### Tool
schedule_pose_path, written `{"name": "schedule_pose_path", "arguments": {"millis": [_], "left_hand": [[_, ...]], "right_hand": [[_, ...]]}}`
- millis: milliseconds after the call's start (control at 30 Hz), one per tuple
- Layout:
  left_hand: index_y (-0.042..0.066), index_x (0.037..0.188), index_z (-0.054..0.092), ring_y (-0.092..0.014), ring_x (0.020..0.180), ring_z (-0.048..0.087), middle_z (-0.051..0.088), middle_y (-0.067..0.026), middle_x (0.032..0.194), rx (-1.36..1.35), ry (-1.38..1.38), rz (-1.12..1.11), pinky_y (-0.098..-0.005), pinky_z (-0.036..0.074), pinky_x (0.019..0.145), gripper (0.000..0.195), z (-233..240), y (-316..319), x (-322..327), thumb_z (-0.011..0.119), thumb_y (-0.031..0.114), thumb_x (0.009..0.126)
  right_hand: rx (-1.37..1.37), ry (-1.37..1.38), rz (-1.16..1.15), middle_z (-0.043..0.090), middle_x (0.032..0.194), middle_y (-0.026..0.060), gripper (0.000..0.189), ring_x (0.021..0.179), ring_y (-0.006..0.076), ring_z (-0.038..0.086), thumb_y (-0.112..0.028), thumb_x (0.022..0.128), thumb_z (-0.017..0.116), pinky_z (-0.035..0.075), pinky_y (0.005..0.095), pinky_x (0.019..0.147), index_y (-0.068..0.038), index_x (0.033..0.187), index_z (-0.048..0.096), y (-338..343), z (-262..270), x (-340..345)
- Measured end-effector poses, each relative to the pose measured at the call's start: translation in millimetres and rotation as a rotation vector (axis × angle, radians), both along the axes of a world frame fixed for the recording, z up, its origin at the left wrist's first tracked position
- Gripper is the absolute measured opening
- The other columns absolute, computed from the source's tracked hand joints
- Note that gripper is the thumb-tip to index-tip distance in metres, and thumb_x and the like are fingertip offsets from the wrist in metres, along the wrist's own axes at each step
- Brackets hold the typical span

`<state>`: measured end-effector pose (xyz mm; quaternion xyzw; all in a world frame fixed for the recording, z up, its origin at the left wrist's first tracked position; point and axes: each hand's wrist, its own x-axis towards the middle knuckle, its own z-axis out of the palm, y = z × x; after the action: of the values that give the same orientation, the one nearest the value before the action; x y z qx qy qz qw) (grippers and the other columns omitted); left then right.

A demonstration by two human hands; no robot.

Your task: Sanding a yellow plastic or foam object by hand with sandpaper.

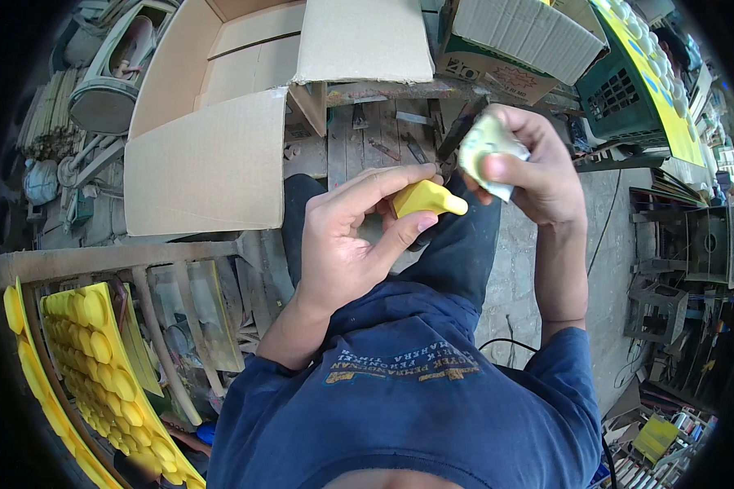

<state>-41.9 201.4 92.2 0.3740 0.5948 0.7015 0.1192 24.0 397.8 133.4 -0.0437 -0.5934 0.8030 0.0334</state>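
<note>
My left hand (358, 235) holds a small yellow piece (425, 198) between thumb and fingers. The piece has a blocky body, and its narrow rounded end points right. In my right hand (541, 168) is a folded, pale yellow-green scrap of thin material (492, 150); whether it is cloth or abrasive paper is unclear. My right thumb presses on its face. The scrap is held up and to the right of the yellow piece, apart from it. Both hands are above my lap.
An open cardboard box (205, 162) stands ahead on the left, its flap reaching near my left knee. A wooden bench (376, 125) bears several tools. At the right is a green plastic crate (624, 101) under a yellow board. Racked panels with yellow pieces (98, 360) stand at lower left.
</note>
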Motion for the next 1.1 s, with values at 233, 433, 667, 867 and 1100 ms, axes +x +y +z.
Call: {"name": "schedule_pose_path", "arguments": {"millis": [233, 433, 667, 867, 1100], "left_hand": [[-0.002, 0.102, 0.063, -0.02, 0.087, 0.059, 0.064, -0.0131, 0.1, 0.003, 0.391, 0.207, -0.0286, 0.048, 0.072, 0.031, 0, -8, -6, 0.072, -0.002, 0.072], [0.008, 0.093, 0.069, -0.019, 0.076, 0.054, 0.065, -0.0062, 0.094, 0.172, 0.803, 0.485, -0.0264, 0.046, 0.062, 0.031, -9, -12, -3, 0.076, 0.002, 0.063], [0.01, 0.094, 0.068, -0.019, 0.077, 0.05, 0.065, -0.0074, 0.093, 0.157, 0.951, 0.48, -0.0267, 0.044, 0.059, 0.026, -19, -29, 1, 0.072, 0.006, 0.069], [0.009, 0.093, 0.066, -0.02, 0.075, 0.051, 0.065, -0.0084, 0.093, 0.193, 0.824, 0.568, -0.0267, 0.044, 0.059, 0.032, -35, -33, 12, 0.075, 0.0, 0.064], [0.011, 0.092, 0.067, -0.019, 0.074, 0.05, 0.065, -0.0053, 0.092, 0.096, 0.773, 0.614, -0.0271, 0.043, 0.061, 0.033, -40, -23, 24, 0.077, 0.002, 0.062]], "right_hand": [[-0.074, 0.211, -0.006, 0.063, 0.097, 0.012, 0.022, 0.081, 0.0134, 0.062, -0.013, 0.072, 0.076, 0.051, 0.0257, 0.07, -0.002, 0.083, 0.06, -21, -5, 13], [-0.299, -0.072, -0.077, 0.061, 0.073, 0.0046, 0.02, 0.063, 0.0118, 0.062, -0.009, 0.077, 0.073, 0.05, 0.022, 0.051, -0.002, 0.077, 0.054, -60, -13, 19], [-0.141, 0.012, -0.109, 0.063, 0.068, 0.0139, 0.034, 0.056, 0.0178, 0.065, 0.004, 0.073, 0.072, 0.051, 0.023, 0.044, -0.008, 0.067, 0.04, -62, -12, 19], [-0.333, 0.041, -0.05, 0.064, 0.081, 0.0192, 0.023, 0.066, 0.0239, 0.067, 0.001, 0.079, 0.066, 0.055, 0.0277, 0.05, -0.006, 0.077, 0.044, -67, -33, 22], [-0.443, 0.076, -0.024, 0.064, 0.087, 0.0146, 0.022, 0.072, 0.0183, 0.065, -0.011, 0.077, 0.072, 0.056, 0.0292, 0.057, -0.003, 0.082, 0.053, -62, -53, 25]]}}
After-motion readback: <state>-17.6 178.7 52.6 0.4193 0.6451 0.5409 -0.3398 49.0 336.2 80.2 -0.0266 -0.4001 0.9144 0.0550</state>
